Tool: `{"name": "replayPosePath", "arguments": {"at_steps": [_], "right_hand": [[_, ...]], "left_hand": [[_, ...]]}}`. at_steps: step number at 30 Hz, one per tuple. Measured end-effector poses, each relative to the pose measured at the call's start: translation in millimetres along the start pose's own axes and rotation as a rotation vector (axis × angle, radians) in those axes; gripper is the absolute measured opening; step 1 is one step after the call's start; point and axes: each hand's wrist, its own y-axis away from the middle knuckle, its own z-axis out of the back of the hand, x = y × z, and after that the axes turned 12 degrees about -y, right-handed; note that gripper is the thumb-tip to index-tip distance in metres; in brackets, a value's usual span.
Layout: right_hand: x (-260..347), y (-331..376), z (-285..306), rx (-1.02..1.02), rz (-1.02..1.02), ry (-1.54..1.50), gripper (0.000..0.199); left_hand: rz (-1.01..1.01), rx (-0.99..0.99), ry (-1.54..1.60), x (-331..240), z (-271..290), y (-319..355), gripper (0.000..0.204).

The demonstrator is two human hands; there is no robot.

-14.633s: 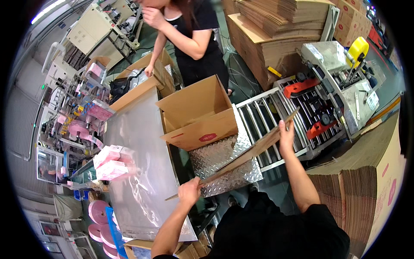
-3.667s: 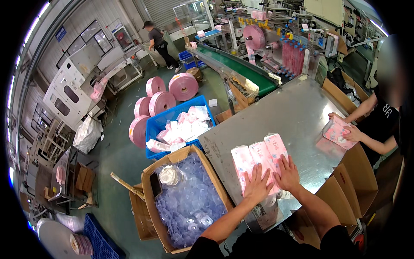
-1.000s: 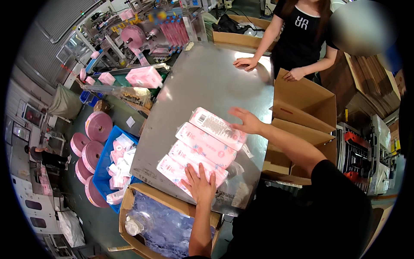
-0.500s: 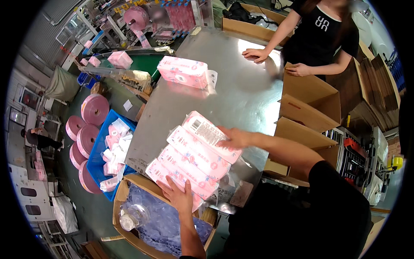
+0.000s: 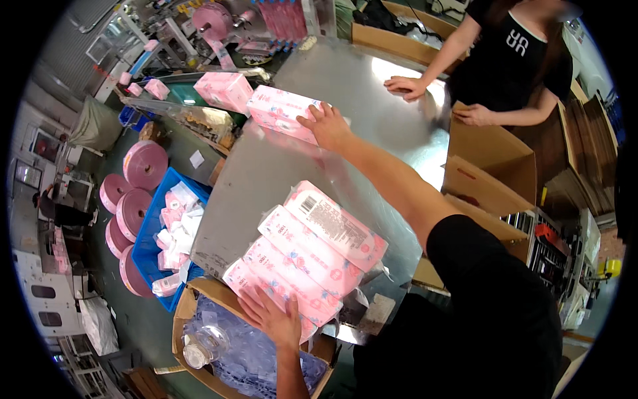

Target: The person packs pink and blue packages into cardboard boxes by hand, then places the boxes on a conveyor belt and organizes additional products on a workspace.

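A row of several pink-and-white tissue packs [image 5: 302, 253] lies side by side on the metal table [image 5: 232, 199]. My left hand [image 5: 276, 318] rests on the near left pack with its fingers spread flat. The farthest pack of the row shows its barcode side up. My right arm stretches over the table, and my right hand [image 5: 329, 130] touches the right end of a separate tissue pack [image 5: 278, 110] at the far left edge. Its fingers are apart; part of its contact is hidden. Another tissue pack [image 5: 224, 91] sits at the conveyor's end, behind that one.
A carton with blue plastic film [image 5: 259, 352] stands against the near table edge. Left of the table are a blue crate [image 5: 147, 249] of loose packs and pink rolls [image 5: 146, 164]. A co-worker [image 5: 512, 60] stands at the far right beside open cartons [image 5: 498, 156].
My right hand has left the row's farthest pack and reached across to the separate pack. My left hand stays on the row. Another pack has come along the conveyor toward the table.
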Motion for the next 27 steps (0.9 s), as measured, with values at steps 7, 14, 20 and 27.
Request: {"name": "replayPosePath", "arguments": {"at_steps": [7, 14, 20, 27], "right_hand": [[5, 143, 70, 0.017, 0.15, -0.074, 0.051], [3, 260, 133, 0.224, 0.241, -0.282, 0.06], [-18, 213, 107, 0.239, -0.07, -0.59, 0.081], [16, 171, 97, 0.668, -0.439, -1.189, 0.095]], "left_hand": [[-0.409, -0.035, 0.241, -113, 2, -146, 0.074], [-0.422, 0.049, 0.208, -133, -19, -159, 0.075], [-0.081, -0.126, 0.668, -33, -2, -135, 0.072], [0.4, 0.27, 0.773, 58, -50, 0, 0.061]]}}
